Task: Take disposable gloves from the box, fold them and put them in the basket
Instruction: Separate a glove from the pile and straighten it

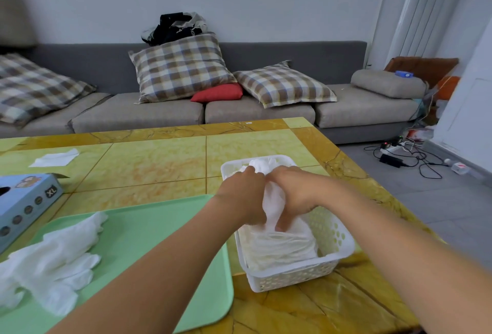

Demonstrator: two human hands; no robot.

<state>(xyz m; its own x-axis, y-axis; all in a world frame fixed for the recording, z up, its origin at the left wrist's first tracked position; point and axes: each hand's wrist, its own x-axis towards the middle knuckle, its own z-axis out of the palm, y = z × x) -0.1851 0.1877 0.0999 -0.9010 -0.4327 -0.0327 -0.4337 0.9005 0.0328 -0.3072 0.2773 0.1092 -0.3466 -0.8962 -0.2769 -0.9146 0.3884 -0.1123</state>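
A white perforated basket (pixel 335 253) stands on the yellow table at centre right, with folded clear gloves (pixel 282 248) lying inside it. Both hands are over the basket. My left hand (pixel 243 195) and my right hand (pixel 295 195) together hold a bunched white glove (pixel 273 203) between them, with my fingers curled round it and reaching down into the basket. Loose gloves (pixel 50 261) lie spread on the green tray (pixel 159 229) at lower left. The blue glove box (pixel 25 203), marked XL, sits at the left edge.
A white paper tissue (pixel 54 158) lies on the table at far left. Behind the table runs a grey sofa (pixel 255 112) with checked cushions. Cables and a power strip (pixel 394 151) lie on the floor to the right.
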